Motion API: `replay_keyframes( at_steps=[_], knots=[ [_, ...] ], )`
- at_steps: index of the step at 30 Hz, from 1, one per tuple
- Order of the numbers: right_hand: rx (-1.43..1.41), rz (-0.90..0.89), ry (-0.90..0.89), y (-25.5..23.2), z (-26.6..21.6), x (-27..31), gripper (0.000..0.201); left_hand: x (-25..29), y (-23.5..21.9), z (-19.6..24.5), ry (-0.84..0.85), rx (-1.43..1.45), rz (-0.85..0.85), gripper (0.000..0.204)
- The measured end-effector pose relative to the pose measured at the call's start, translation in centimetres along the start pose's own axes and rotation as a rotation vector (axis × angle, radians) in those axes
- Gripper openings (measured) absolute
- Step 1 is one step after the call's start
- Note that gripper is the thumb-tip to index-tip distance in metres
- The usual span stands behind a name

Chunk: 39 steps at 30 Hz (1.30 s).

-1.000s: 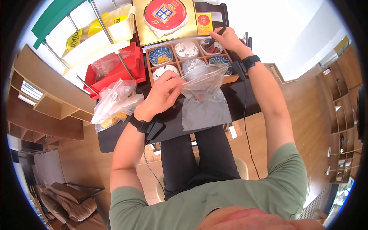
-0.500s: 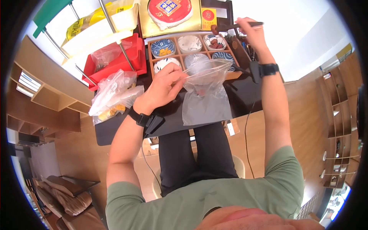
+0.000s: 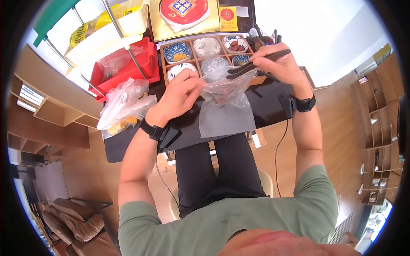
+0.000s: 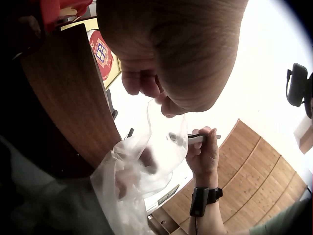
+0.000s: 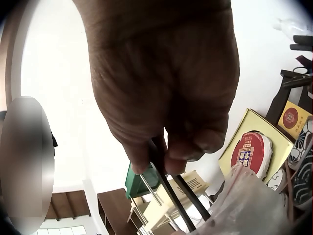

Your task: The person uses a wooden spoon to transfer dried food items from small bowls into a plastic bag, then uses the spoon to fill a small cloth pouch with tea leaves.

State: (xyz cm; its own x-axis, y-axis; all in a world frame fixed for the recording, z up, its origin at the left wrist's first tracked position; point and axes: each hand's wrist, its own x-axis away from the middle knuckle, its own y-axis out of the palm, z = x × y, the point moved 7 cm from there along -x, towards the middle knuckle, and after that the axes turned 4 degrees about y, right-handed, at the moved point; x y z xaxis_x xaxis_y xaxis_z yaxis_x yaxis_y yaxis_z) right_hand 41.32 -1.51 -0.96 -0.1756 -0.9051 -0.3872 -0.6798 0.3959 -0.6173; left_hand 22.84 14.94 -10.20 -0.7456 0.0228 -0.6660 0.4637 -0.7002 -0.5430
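Green-sleeved left hand: thumb and fingertips pinch the rim of the plastic bag.
Clear plastic bag: upright below the pinch, mouth raised beside the tray, lower end towards the desk's near edge; a reddish patch shows through it, too blurred to count.
Right hand: thumb and fingers pressed together round the black tongs.
Black tongs: slanted, tips at the bag mouth; whether they grip a piece cannot be told.
Tong tips: step in hand, by judgement, a delivery of dark red pieces into the bag; the next move calls for tips well inside the rim, then an easing of the squeeze.
Bag mouth: best kept wide by the left hand; soft film could fold over the tips or deflect a piece.
Dark red pieces: stock in the patterned bowl at the tray's far right corner.
Divided wooden tray: small bowls in compartments; yellow pieces at its far left corner.
Dark desk: filled bags at the near left corner, red bin by the left edge.
Gold box: past the tray's far edge, red round packet upon it.
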Motion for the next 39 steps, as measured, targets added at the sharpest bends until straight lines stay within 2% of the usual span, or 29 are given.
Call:
replay_keyframes(
  at_steps=[2,4,6,7,8,10,14,16,17,20,23,27,29,33,39],
  knots=[
    [-0.134,0.070,0.097,-1.1,1.6,0.0,0.014,-0.1,-0.1,0.0,-0.013,0.016,0.012,0.017],
    [-0.120,0.102,0.088,-1.7,2.0,-0.6,0.017,0.0,0.0,-0.1,-0.013,0.018,0.018,0.016],
    [0.013,0.358,0.185,-4.0,3.6,-1.4,0.019,-0.1,-0.1,-0.1,-0.015,0.023,0.024,0.016],
    [0.108,0.503,0.234,-4.9,4.9,-2.2,0.029,-0.1,-0.1,-0.1,-0.019,0.021,0.025,0.016],
    [0.113,0.507,0.236,-4.7,6.0,-3.4,0.029,-0.1,-0.1,0.0,-0.023,0.021,0.024,0.016],
    [0.412,0.623,0.251,-5.1,7.7,-4.9,0.042,0.1,0.2,-0.3,-0.049,0.048,0.022,0.016],
    [0.576,0.562,0.360,-4.7,12.4,-7.3,0.056,-0.1,-0.1,-0.1,-0.038,0.048,0.016,0.017],
    [0.704,0.513,0.481,-4.5,14.4,-8.1,0.060,0.0,-0.1,-0.1,-0.021,0.036,0.020,0.017],
    [0.665,0.507,0.508,-4.4,15.4,-8.1,0.071,0.0,-0.1,0.0,-0.006,0.029,0.017,0.017],
    [0.745,0.530,0.493,-4.3,17.1,-8.5,0.074,0.0,-0.1,0.0,-0.010,0.031,0.013,0.017],
    [0.686,0.534,0.512,-4.1,18.3,-8.4,0.077,0.0,-0.1,-0.1,-0.013,0.038,0.018,0.016],
    [0.659,0.533,0.523,-4.0,18.9,-8.5,0.075,-0.1,-0.1,0.1,0.000,0.022,0.010,0.016],
    [0.692,0.557,0.559,-4.0,19.1,-8.7,0.063,-0.1,-0.2,0.2,-0.002,0.018,0.013,0.016],
    [0.605,0.508,0.606,-3.4,18.7,-8.3,0.060,0.0,-0.1,0.0,-0.009,0.026,0.006,0.017],
    [0.552,0.474,0.532,-2.3,18.5,-8.1,0.051,0.0,0.0,-0.2,-0.029,0.027,0.000,0.016]
  ],
)
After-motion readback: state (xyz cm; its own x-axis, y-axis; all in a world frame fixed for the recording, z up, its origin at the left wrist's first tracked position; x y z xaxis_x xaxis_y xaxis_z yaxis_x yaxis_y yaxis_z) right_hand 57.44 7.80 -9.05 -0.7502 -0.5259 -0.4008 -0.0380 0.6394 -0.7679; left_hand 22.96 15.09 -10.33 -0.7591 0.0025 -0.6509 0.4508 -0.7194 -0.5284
